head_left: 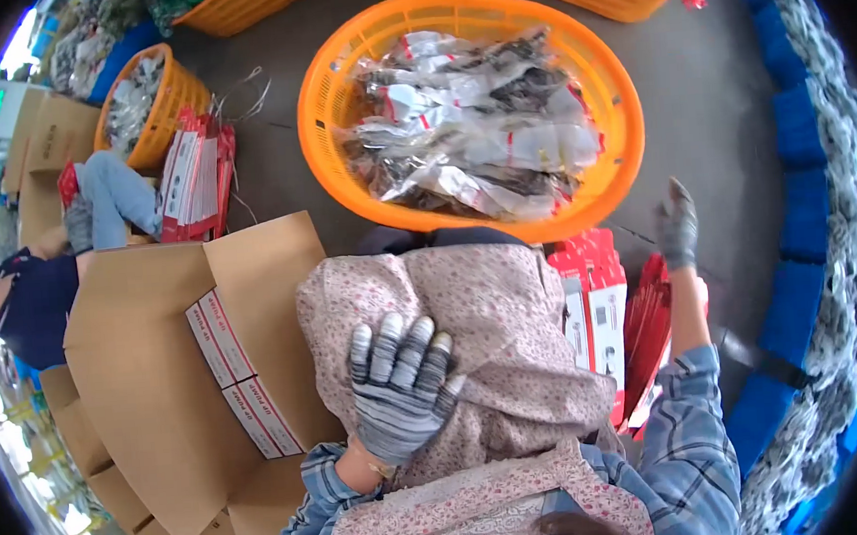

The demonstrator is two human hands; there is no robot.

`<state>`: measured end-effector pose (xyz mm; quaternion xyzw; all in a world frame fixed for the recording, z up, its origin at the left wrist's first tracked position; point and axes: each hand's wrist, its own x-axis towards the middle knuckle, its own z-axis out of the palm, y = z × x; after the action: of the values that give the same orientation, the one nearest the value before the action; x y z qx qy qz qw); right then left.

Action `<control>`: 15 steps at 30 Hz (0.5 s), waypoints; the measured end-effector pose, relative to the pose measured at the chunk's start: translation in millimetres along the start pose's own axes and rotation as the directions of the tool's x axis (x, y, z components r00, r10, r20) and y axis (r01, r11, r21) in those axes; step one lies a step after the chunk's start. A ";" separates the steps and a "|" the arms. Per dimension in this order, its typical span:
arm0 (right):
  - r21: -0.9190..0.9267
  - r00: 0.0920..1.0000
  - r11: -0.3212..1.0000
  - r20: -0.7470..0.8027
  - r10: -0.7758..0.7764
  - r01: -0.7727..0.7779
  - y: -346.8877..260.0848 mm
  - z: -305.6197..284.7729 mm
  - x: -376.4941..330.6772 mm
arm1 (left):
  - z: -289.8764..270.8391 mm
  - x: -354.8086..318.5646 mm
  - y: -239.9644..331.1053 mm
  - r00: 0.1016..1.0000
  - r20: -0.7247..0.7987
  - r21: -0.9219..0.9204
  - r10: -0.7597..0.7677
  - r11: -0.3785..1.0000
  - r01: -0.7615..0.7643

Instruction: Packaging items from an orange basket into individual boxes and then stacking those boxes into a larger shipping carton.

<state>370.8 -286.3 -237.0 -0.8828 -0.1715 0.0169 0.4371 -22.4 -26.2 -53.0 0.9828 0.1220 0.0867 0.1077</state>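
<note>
My left hand (400, 384), in a grey striped glove, lies flat with fingers spread on the flowered apron (491, 303) over my lap. To the right my right hand (679, 227), gloved alike, reaches out over the floor. Its fingers look stretched out, and I see nothing in them. Beside that forearm stand folded red and white cartons (606, 325), with more red cartons (649, 327) next to them. Before my knees sits an orange plastic basket (314, 126) filled with clear bags (468, 126) of dark parts with white and red paper.
At my left an open cardboard box (137, 357) holds white and red small boxes (220, 337). Another person (29, 305) sits beyond it, near a stack of red and white cartons (189, 180) and an orange basket (183, 96). Blue bins (802, 132) line the right side.
</note>
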 end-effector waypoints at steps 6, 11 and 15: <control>0.205 0.758 0.732 0.250 0.603 -0.650 108.3 -74.5 -187.6 | 8.7 4.3 16.6 1.000 -0.012 0.079 0.028 0.996 -0.027; -0.260 0.893 0.891 0.164 0.420 -0.371 87.8 -6.2 -237.5 | 11.9 -3.0 18.9 0.997 -0.040 0.137 0.067 0.989 -0.061; -0.753 0.906 0.653 0.219 0.363 -0.080 -26.4 4.8 -200.7 | 10.4 -10.1 20.6 0.998 -0.040 0.147 0.052 0.988 -0.046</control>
<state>173.5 -331.6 -243.6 -0.9791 -0.1279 0.1583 0.0062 -25.5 -50.3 -59.7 0.9887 0.1063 0.1015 0.0304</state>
